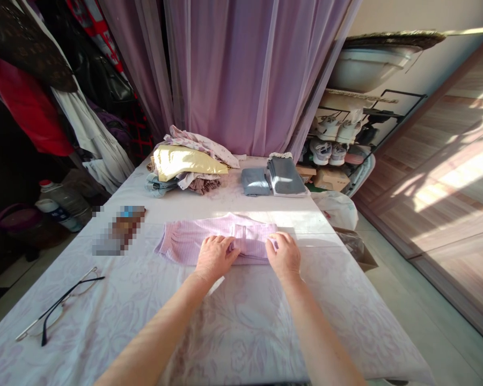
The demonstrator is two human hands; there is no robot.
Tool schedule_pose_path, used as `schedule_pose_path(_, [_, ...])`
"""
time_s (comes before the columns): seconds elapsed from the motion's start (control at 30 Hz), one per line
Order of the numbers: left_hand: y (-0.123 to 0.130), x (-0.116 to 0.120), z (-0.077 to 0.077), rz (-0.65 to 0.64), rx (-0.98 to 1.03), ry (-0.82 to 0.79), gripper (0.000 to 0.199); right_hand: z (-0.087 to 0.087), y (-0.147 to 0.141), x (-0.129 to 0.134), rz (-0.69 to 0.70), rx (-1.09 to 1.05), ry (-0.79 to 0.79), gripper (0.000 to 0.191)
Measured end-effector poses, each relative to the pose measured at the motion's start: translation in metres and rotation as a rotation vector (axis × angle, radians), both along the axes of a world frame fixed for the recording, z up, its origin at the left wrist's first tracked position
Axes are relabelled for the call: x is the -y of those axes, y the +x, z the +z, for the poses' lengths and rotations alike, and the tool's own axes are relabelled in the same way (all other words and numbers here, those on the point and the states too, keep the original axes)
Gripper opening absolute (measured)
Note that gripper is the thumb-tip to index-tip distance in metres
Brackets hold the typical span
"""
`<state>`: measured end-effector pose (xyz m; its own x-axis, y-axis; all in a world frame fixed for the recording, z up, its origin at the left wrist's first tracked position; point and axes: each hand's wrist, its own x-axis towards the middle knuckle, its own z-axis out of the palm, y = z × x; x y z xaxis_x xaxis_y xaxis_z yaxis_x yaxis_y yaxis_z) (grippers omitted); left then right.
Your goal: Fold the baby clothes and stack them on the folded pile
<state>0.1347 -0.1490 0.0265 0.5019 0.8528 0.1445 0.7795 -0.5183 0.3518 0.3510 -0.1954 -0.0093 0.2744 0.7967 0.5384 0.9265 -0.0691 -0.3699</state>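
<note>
Resting the left hand (216, 258) and right hand (282, 257) on a lilac garment (185, 241)

The head view looks down a long table under a pale floral cloth (245, 327). The garment lies crosswise near the table's middle, folded flat, its ribbed knit ending in a gathered cuff on the left. Both hands sit on it, half-curved. The left hand's fingers bend over a central fold, and the right hand's fingertips touch that fold from the other side. Neither hand looks fully closed, though whether they pinch the knit is hard to tell from here.

Farther along lie one heap of mixed clothes (185, 166), topped by a glossy yellow piece (187, 162), and two folded grey pieces (255, 181) (286, 176), side by side. A pixelated object (118, 230) sits left of the garment, and one pair of thin wire glasses (60, 305) lies nearer, open. Off the table stand two plastic bottles (62, 203), a metal rack of shoes (330, 145) and a sheer lilac curtain (241, 75).
</note>
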Motion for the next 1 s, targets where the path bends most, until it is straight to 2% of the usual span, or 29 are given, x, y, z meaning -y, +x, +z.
schedule_pose_path(0.13, [0.008,0.0,-0.004,0.065,-0.006,0.074,0.035,-0.016,0.015,0.007,-0.01,0.047,-0.14,0.031])
schedule_pose_path(0.23, [0.015,-0.001,-0.006,0.009,-0.042,0.144,0.042,-0.024,0.015,0.012,0.011,0.094,-0.188,0.035])
schedule_pose_path(0.4, [0.031,-0.005,-0.005,-0.107,-0.088,0.135,0.047,-0.026,0.017,0.012,-0.008,0.064,-0.163,0.033])
schedule_pose_path(0.63, [0.041,-0.007,-0.021,-0.079,-0.141,0.011,0.072,-0.022,0.018,0.022,-0.27,-0.022,-0.189,0.035])
schedule_pose_path(0.77, [0.039,-0.006,-0.026,-0.079,-0.131,0.022,0.072,-0.006,0.016,0.025,-0.227,-0.132,-0.278,0.025])
schedule_pose_path(0.9, [0.039,-0.009,-0.023,-0.083,-0.118,-0.038,0.072,0.027,0.006,0.022,-0.136,-0.443,-0.307,0.026])
schedule_pose_path(1.0, [0.034,-0.014,-0.015,-0.082,-0.04,-0.162,0.066,0.052,-0.01,0.018,-0.098,-0.61,-0.236,0.03])
